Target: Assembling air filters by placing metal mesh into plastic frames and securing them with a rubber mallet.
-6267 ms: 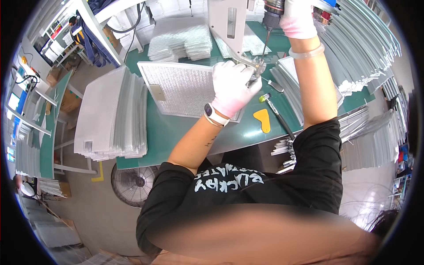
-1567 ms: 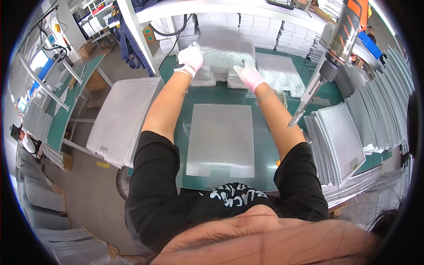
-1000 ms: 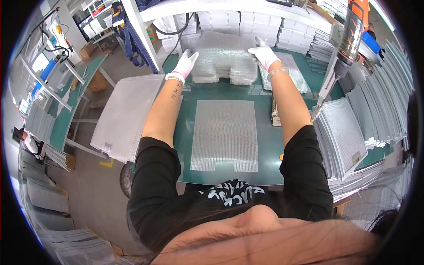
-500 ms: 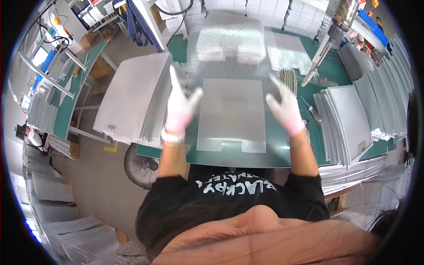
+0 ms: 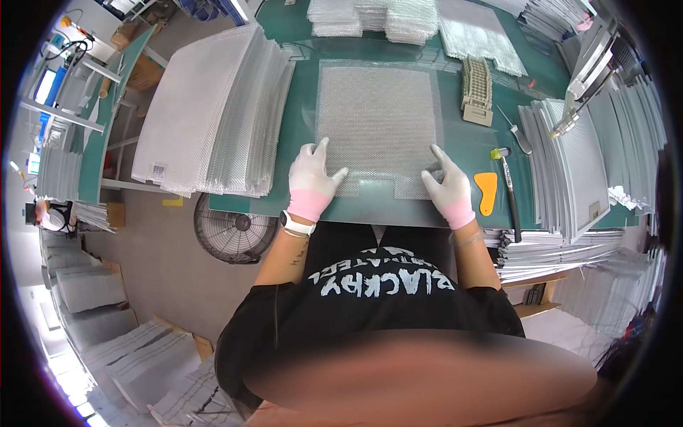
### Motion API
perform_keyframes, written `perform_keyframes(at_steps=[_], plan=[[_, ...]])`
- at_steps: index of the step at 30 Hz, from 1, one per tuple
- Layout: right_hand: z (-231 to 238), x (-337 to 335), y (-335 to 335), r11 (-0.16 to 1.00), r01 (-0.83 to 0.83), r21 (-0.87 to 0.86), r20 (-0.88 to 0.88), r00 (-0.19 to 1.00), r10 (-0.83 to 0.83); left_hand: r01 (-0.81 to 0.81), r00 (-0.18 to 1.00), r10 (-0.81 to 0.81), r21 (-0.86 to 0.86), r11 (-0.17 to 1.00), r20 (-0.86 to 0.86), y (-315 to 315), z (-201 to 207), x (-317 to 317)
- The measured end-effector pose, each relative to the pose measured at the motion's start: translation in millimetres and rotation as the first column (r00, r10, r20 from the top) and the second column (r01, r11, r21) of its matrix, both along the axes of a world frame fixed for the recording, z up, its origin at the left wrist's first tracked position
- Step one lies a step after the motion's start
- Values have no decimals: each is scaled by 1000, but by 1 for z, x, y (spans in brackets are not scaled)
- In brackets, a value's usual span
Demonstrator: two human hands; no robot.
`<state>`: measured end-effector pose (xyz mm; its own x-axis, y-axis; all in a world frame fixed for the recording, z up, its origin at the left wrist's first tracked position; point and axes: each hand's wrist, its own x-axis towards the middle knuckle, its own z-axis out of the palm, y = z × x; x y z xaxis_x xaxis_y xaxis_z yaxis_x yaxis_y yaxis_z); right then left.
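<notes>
A grey honeycomb-textured sheet (image 5: pixel 377 107) with a rectangular notch in its near edge lies flat on the green work table (image 5: pixel 299 149). My left hand (image 5: pixel 314 179), in a white glove with a pink cuff, is at the sheet's near left corner. Its thumb reaches over the sheet and its index finger points away from me, apart from the thumb. At the near right corner, my right hand (image 5: pixel 448 188), gloved alike, has thumb and index finger spread along the edge. The other fingers of both hands are partly curled, and neither hand visibly grips the sheet.
Stacked sheets (image 5: pixel 206 114) stand to the left, with bubble-textured pieces (image 5: pixel 413 20) at the back. On the right lie a beige slotted block (image 5: pixel 476 92), a yellow scraper (image 5: pixel 486 193), a hammer (image 5: pixel 510 192), a white-handled tool (image 5: pixel 521 139) and upright panels (image 5: pixel 569 164). A fan (image 5: pixel 238 226) stands lower left.
Both hands have drawn back toward me, from beside the sheet to its near corners. My view has tilted, bringing the scraper and hammer into sight at the right.
</notes>
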<state>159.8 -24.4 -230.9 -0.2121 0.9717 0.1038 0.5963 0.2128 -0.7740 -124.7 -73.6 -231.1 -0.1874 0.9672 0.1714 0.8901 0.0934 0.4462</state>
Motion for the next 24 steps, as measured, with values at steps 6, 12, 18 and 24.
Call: perform_keyframes(at_steps=[6,12,18,24], plan=[[-16,1,4,996,-39,86,83,996,32,11,1000,-11,-7,1000,3,4,-14,-3],[-20,0,2,994,-46,100,198,980,25,51,999,-52,14,999,14,4,-15,-6],[5,-1,12,996,-40,-81,327,943,64,20,996,-16,-48,999,86,9,0,-3],[17,35,85,971,-163,172,453,889,69,163,967,-174,-77,984,-184,17,-14,-22]])
